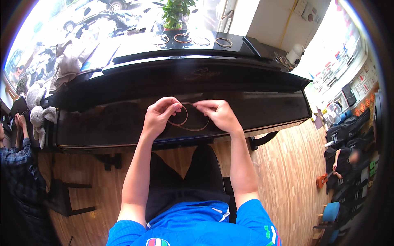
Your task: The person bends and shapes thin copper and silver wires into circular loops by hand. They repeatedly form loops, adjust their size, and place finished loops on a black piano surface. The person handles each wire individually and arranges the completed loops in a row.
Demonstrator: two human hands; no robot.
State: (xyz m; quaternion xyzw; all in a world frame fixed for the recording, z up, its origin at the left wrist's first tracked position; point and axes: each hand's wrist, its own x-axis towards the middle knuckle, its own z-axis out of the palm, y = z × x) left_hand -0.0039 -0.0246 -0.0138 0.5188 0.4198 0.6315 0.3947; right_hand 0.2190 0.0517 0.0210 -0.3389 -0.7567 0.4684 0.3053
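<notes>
A: State of the hands?
B: Apart, wire between them. Left hand (159,116) has it pinched, thumb against fingers. Right hand (221,117) has thumb and fingertips at the upper side of the loop; looks like a pinch, exact contact too small to tell.
A: Where's the wire (193,130)?
B: Loosely looped, in front of the closed black piano (102,119), above the person's knees. Can't tell if it touches the lid.
A: Step in hand?
B: My read: handling the loop two-handed, shaping or sorting its turns. Four more coils (225,46) lie on the piano top near the plant (174,13).
A: Next move calls for?
B: Light fingertip control at both sides, I'd say. Thin, likely springy; could uncurl or kink.
</notes>
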